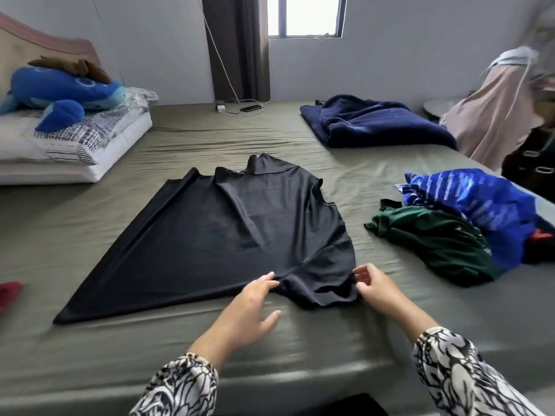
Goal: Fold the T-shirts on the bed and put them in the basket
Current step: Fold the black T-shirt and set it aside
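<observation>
A black T-shirt (228,232) lies spread on the olive-green bed (90,235), with its near right part bunched at the front. My left hand (252,307) pinches the fabric at the fold near the shirt's near edge. My right hand (375,283) grips the bunched right corner of the same shirt. To the right lies a crumpled green T-shirt (432,241) and, behind it, a blue patterned T-shirt (477,199). No basket is in view.
A navy blanket (375,124) lies at the far right of the bed. Pillows (75,151) with a blue plush toy (60,94) sit at the far left. A charger and phone (240,109) lie by the wall. A red cloth (9,292) shows at the left edge.
</observation>
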